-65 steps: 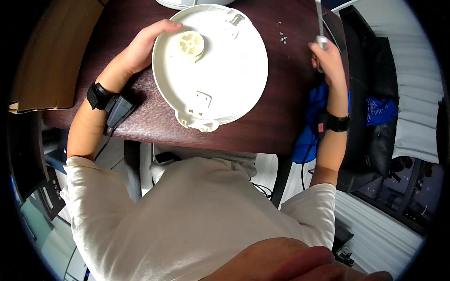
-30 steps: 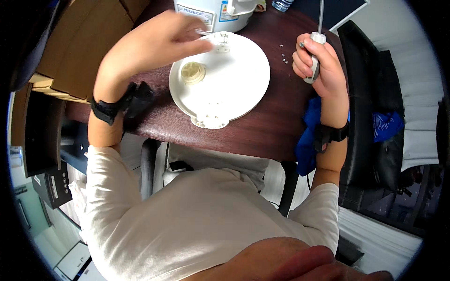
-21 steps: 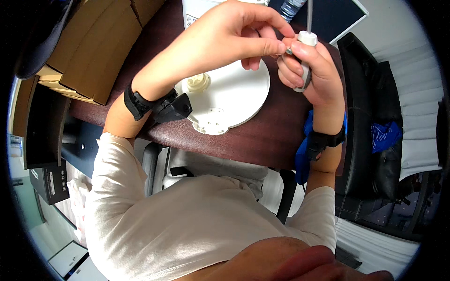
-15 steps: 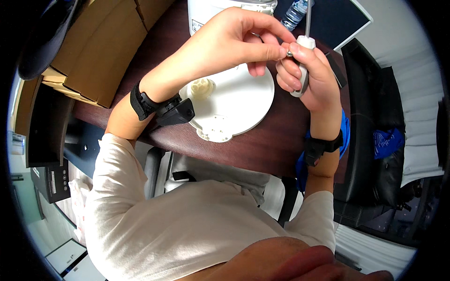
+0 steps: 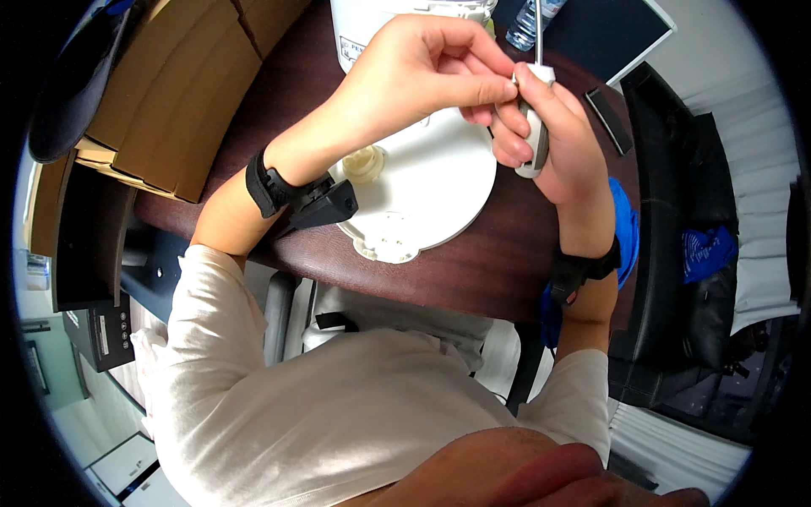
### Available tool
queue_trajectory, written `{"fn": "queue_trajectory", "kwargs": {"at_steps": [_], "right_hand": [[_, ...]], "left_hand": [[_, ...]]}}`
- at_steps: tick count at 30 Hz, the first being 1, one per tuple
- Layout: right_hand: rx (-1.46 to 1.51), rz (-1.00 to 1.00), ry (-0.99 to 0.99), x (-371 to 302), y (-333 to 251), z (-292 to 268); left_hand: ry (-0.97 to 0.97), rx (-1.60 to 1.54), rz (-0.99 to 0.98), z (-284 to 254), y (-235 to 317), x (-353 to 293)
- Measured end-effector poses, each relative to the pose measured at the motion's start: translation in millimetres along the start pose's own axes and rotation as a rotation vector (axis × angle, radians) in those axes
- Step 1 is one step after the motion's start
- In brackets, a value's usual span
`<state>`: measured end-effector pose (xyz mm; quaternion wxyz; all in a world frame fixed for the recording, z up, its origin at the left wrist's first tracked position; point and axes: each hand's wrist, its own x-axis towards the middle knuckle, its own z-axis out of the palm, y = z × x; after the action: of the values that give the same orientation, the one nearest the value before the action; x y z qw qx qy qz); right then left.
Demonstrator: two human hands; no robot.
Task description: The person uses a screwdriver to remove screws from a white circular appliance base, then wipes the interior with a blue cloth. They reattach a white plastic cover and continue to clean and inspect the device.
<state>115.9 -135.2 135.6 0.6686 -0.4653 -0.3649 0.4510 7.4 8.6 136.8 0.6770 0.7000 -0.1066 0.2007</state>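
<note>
My right hand (image 5: 549,122) is wrapped round the grey-and-white handle of a screwdriver (image 5: 533,152), whose metal shaft points up and away from me. The thumb and index finger of my left hand (image 5: 448,76) are pinched together against my right thumb tip, beside the top of the handle. What lies in that pinch is tiny and mostly covered by the fingers. Below both hands, a white round lid-like plate (image 5: 448,190) rests on the dark wooden table (image 5: 460,270). A cream ribbed round part (image 5: 364,164) sits at the plate's left side.
A white appliance (image 5: 359,25) stands at the far side, with a clear water bottle (image 5: 528,29) to its right. A dark flat phone-like object (image 5: 609,121) lies right of my hand. Cardboard boxes (image 5: 173,93) rise at left; a black sofa (image 5: 676,186) is at right.
Both hands have shifted slightly left, still together. A small shiny metal piece between the fingertips was visible before and is now mostly covered. The dark flat object is more exposed.
</note>
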Motion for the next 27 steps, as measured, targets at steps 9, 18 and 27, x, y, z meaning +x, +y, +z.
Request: {"fn": "queue_trajectory", "kwargs": {"at_steps": [9, 18, 27], "right_hand": [[-0.014, -0.027, 0.011, 1.6, 5.0, 0.6], [-0.580, -0.137, 0.128, 5.0, 5.5, -3.4], [-1.141, -0.443, 0.288, 6.4, 6.0, -1.0]], "left_hand": [[0.005, -0.042, -0.042, 1.1, -0.6, 1.0], [0.274, -0.189, -0.064, -25.6, -0.5, 7.6], [0.392, -0.478, -0.066, -69.2, 3.9, 9.6]]}}
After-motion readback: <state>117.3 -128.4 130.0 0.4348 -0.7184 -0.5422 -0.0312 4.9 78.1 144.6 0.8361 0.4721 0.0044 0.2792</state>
